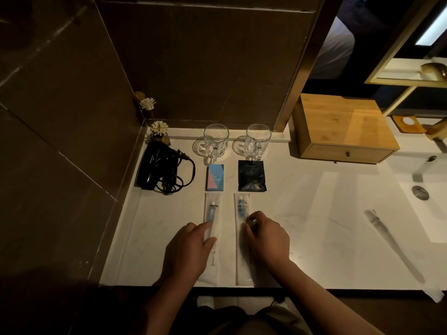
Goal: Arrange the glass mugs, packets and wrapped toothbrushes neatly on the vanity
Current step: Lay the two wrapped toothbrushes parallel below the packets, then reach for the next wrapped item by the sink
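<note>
Hands (232,240) press flat on two wrapped toothbrushes (212,228); blue packet (215,177) lettering unreadable.

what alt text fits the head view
Two hands, left hand and right hand, straighten two wrapped toothbrushes lying side by side on a white vanity, behind them two packets and two glass mugs.

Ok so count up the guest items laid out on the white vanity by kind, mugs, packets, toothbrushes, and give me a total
Clear glass mugs with handles: 2, left and right
Packets: 2, one blue-and-pink, one black foil
Toothbrushes in white paper wrappers: 2, left and right
Total: 6
</note>
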`<action>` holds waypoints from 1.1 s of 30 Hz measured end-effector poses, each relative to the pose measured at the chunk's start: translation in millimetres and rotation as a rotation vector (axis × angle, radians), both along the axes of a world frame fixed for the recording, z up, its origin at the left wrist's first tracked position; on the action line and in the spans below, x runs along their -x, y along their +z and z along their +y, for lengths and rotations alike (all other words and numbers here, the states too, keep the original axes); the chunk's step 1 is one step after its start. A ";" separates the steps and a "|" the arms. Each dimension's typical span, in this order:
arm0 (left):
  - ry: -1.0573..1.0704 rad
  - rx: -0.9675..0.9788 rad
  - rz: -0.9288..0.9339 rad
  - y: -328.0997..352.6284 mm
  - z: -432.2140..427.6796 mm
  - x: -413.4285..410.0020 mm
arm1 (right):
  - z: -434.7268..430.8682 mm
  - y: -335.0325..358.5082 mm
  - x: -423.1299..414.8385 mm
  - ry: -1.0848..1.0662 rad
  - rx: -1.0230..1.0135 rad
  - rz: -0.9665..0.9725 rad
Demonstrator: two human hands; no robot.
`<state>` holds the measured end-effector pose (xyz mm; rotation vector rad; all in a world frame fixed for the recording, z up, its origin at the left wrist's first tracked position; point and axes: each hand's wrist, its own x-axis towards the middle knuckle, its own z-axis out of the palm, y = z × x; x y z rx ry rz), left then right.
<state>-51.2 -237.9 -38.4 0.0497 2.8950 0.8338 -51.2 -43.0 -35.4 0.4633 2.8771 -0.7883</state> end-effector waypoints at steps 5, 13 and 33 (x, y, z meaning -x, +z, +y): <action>0.007 -0.020 -0.004 -0.7 -0.5 0.2 | 0.4 -0.3 -0.1 -0.006 0.007 0.010; 0.017 -0.011 -0.012 0.4 -3.5 0.0 | 1.0 0.6 -5.5 0.007 0.041 0.038; -0.041 0.164 0.131 -21.5 -20.0 17.9 | 69.4 10.3 -21.7 -0.202 0.087 0.120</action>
